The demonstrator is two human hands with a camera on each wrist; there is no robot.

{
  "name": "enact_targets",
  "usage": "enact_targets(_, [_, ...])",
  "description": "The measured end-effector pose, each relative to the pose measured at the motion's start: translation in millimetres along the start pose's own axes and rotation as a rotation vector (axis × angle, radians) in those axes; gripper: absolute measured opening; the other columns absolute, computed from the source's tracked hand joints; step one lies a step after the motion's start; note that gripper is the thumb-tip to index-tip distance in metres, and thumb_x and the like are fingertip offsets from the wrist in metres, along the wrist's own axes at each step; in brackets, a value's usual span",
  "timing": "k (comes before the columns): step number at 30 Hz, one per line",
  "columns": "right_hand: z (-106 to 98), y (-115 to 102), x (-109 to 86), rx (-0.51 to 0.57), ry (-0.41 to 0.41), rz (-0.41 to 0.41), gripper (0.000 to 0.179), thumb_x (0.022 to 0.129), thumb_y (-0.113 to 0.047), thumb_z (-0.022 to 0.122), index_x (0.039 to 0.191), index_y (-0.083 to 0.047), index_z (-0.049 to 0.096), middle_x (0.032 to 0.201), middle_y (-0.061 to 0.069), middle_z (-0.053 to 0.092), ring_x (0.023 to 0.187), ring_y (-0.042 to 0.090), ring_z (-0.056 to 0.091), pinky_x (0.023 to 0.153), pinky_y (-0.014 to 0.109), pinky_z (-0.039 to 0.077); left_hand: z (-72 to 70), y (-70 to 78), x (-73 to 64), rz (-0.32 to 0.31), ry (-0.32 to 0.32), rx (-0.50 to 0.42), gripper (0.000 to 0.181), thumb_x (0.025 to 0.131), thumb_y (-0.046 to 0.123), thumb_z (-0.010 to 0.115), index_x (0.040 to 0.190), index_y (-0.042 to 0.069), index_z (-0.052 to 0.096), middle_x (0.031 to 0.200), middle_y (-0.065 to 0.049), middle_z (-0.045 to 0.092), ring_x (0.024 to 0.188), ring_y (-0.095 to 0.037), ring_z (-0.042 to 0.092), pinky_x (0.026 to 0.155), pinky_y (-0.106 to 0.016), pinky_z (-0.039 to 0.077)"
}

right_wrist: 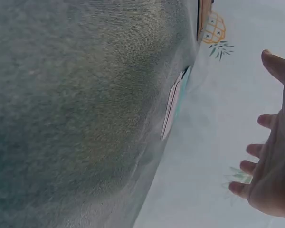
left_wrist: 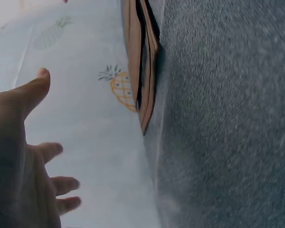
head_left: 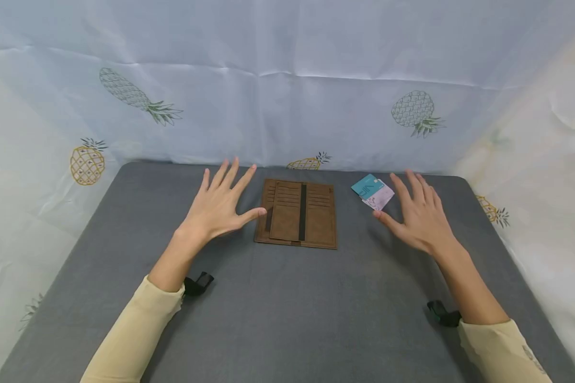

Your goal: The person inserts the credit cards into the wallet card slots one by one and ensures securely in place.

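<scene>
A brown wallet (head_left: 286, 215) lies spread open on the grey table, with card slots on both sides and a dark strip down its middle. To its right is a small stack of cards (head_left: 368, 186), a teal one over a pale pinkish one. My left hand (head_left: 215, 205), fingers spread, hovers just left of the wallet and holds nothing. My right hand (head_left: 419, 215) hovers with fingers extended, right of the cards and apart from them. In the left wrist view the wallet (left_wrist: 145, 61) shows edge-on; the right wrist view shows the cards (right_wrist: 175, 104) from the side.
The grey table (head_left: 287, 314) reaches back to a white curtain (head_left: 268, 117) printed with pineapples, which also hangs at both sides. Dark straps with small black pieces (head_left: 198, 283) sit at both wrists, by the cream sleeves (head_left: 134, 330).
</scene>
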State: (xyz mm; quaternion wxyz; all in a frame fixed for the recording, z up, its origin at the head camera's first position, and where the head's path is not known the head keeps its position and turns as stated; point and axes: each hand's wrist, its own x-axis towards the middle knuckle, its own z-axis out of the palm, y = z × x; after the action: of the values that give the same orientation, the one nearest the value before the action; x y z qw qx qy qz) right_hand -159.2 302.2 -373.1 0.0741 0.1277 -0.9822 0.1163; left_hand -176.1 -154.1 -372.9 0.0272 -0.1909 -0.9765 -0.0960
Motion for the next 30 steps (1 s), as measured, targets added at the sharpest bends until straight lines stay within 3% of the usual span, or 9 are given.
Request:
enact_targets(6, [3.7, 1.1, 18.0, 0.113, -0.001, 0.005, 0.088, 0.102, -0.051, 0.066, 0.167, -0.003, 0.033, 0.168, 0.034, 0.034, 0.151, 0.062, 0.032, 0.115, 0.083, 0.031, 6.9, 1.5, 3.0, -0.029, -0.152, -0.278, 0.091, 0.107, 0.056, 0.061, 0.176, 0.015, 0.018, 0.18, -0.022, 0.022, 0.167, -0.046, 0.022, 0.132, -0.072, 0.024])
enact_targets(13, [12.0, 9.4, 44.0, 0.241, -0.146, 0.079, 0.086, 0.106, -0.046, 0.064, 0.166, 0.006, 0.031, 0.163, 0.041, 0.032, 0.15, 0.062, 0.029, 0.116, 0.08, 0.031, 17.6, 5.9, 4.5, 0.011, -0.297, -0.577, 0.076, 0.111, 0.032, 0.062, 0.171, 0.002, 0.026, 0.174, -0.027, 0.035, 0.161, -0.047, 0.036, 0.128, -0.067, 0.036])
enact_targets(17, [17.2, 16.1, 58.7, 0.281, -0.228, 0.104, 0.086, 0.109, -0.042, 0.061, 0.165, 0.013, 0.028, 0.161, 0.044, 0.033, 0.147, 0.061, 0.035, 0.116, 0.077, 0.036, 23.4, 7.8, 5.3, 0.025, -0.346, -0.701, 0.071, 0.112, 0.023, 0.058, 0.17, 0.001, 0.025, 0.175, -0.026, 0.032, 0.163, -0.046, 0.033, 0.128, -0.063, 0.04])
enact_targets(22, [23.6, 24.0, 78.5, 0.265, -0.274, 0.104, 0.08, 0.108, -0.036, 0.063, 0.156, 0.022, 0.036, 0.152, 0.047, 0.046, 0.133, 0.061, 0.053, 0.109, 0.074, 0.047, 26.3, 8.7, 7.6, 0.007, -0.35, -0.812, 0.069, 0.11, 0.011, 0.056, 0.169, -0.002, 0.025, 0.176, -0.025, 0.029, 0.165, -0.045, 0.028, 0.132, -0.06, 0.035])
enact_targets(24, [27.7, 26.7, 86.8, 0.251, -0.266, 0.09, 0.065, 0.106, -0.036, 0.066, 0.137, 0.021, 0.055, 0.116, 0.039, 0.066, 0.101, 0.051, 0.065, 0.089, 0.062, 0.057, 25.9, 8.7, 8.6, -0.027, -0.339, -0.864, 0.069, 0.108, 0.008, 0.056, 0.169, -0.001, 0.026, 0.176, -0.025, 0.03, 0.165, -0.045, 0.027, 0.133, -0.061, 0.033])
enact_targets(26, [32.1, 28.3, 93.8, 0.239, -0.262, 0.091, 0.057, 0.104, -0.036, 0.069, 0.12, 0.018, 0.062, 0.086, 0.024, 0.062, 0.076, 0.036, 0.057, 0.069, 0.049, 0.052, 25.9, 8.1, 9.9, -0.072, -0.331, -0.924, 0.069, 0.107, 0.006, 0.055, 0.17, 0.001, 0.026, 0.176, -0.025, 0.03, 0.165, -0.046, 0.027, 0.132, -0.063, 0.032])
enact_targets(27, [34.2, 28.7, 96.4, 0.231, -0.261, 0.097, 0.055, 0.104, -0.037, 0.07, 0.117, 0.016, 0.063, 0.08, 0.018, 0.057, 0.072, 0.03, 0.052, 0.065, 0.044, 0.046, 26.7, 7.7, 10.7, -0.099, -0.326, -0.961, 0.069, 0.107, 0.005, 0.055, 0.17, 0.001, 0.026, 0.176, -0.026, 0.03, 0.165, -0.046, 0.027, 0.132, -0.063, 0.031])
enact_targets(29, [37.5, 28.3, 99.6, 0.205, -0.271, 0.115, 0.057, 0.102, -0.04, 0.071, 0.117, 0.014, 0.064, 0.079, 0.017, 0.056, 0.075, 0.032, 0.051, 0.065, 0.044, 0.044, 28.1, 7.3, 12.5, -0.163, -0.32, -1.05, 0.07, 0.107, 0.005, 0.054, 0.171, 0.005, 0.025, 0.176, -0.025, 0.03, 0.165, -0.045, 0.027, 0.133, -0.063, 0.031])
enact_targets(30, [38.8, 27.9, 100.5, 0.191, -0.288, 0.132, 0.066, 0.102, -0.042, 0.07, 0.129, 0.018, 0.061, 0.091, 0.026, 0.061, 0.086, 0.039, 0.055, 0.072, 0.05, 0.048, 28.8, 7.1, 13.3, -0.193, -0.317, -1.096, 0.071, 0.106, 0.004, 0.054, 0.171, 0.006, 0.025, 0.176, -0.025, 0.03, 0.166, -0.044, 0.027, 0.132, -0.063, 0.032])
